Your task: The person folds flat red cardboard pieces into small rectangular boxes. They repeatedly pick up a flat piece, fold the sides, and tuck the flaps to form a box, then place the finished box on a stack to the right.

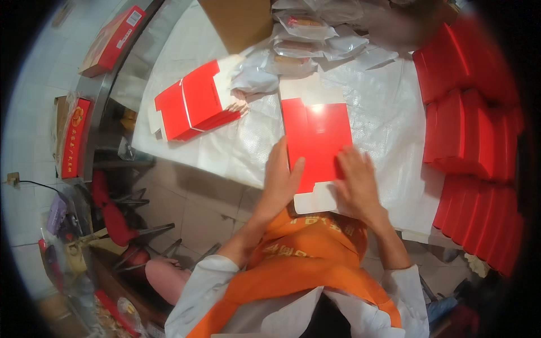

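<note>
A red carton [318, 135], looking flat or only partly folded, lies on the white-covered table in front of me. White flaps stick out at its far and near ends. My left hand [280, 177] grips its left edge, thumb on the red face and fingers partly hidden along the side. On the lower right of the carton rests my right hand [358, 181], its fingers stretched out over the edge. To the left sits a bundle of flat red cartons [203, 98], bound with a white strap.
Clear packed pouches [307, 28] pile up at the table's far side, beside a brown cardboard piece [239, 22]. Several red boxes [459, 129] are stacked along the right. Beyond the table's left edge stand another red box [112, 42] and a dark-legged red stool [115, 219].
</note>
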Demonstrator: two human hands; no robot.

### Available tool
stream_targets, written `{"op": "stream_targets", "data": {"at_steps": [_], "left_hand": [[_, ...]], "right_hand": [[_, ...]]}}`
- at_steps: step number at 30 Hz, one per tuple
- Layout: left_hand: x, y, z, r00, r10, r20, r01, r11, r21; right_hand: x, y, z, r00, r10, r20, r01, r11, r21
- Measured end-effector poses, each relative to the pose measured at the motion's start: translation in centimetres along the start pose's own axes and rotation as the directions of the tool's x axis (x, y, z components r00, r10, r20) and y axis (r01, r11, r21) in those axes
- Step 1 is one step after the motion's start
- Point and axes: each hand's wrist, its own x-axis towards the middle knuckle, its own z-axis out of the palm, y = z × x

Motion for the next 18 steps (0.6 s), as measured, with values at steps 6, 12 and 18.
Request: {"op": "stream_targets", "data": {"at_steps": [6,12,18], "left_hand": [[-0.8,1.0,2.8,0.997,0.059,-0.054,-0.043,0.964,0.264],[0.3,5.1,2.0,0.982,-0.165,-0.089,0.104,0.875,-0.473],[1.2,6.1,1.5,0.901,-0.435,0.005,0.237,0.482,-0.843]], "right_hand": [[0.3,-1.1,1.6,0.993,-0.024,0.113,0.036,0.993,-0.109],[-0.4,0.6,1.1,0.992,-0.122,0.013,0.121,0.990,0.073],[-4.2,-1.7,-1.5,0.944,0.150,-0.294,0.017,0.868,0.497]]}}
